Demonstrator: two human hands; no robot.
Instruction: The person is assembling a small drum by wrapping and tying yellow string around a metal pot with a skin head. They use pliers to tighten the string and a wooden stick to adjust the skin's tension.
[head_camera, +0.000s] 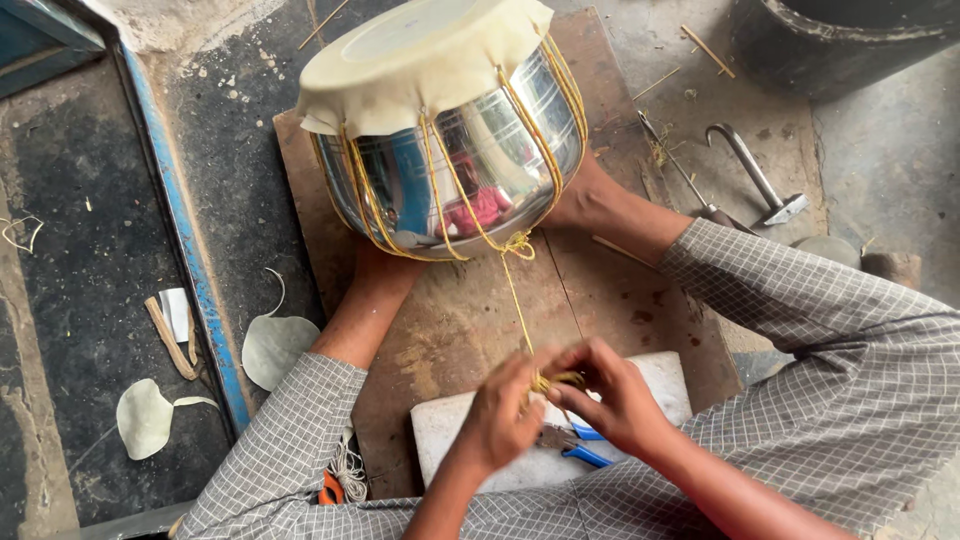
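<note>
From here, my left hand (500, 415) pinches the yellow cord (518, 300), fingers closed on its knotted end; my right hand (615, 395) grips the same bundle. The cord runs taut up to the steel drum shell (470, 170) braced between the feet. I judge lacing is mid-tightening; next needs a steady pull.

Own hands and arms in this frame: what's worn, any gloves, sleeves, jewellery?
Left hand and right hand are ungloved, with no rings or watch visible. Both forearms are uncovered down to the frame edge, with no sleeve on them in view. Grey checked cloth with a fine white grid flanks them on both sides.
</note>
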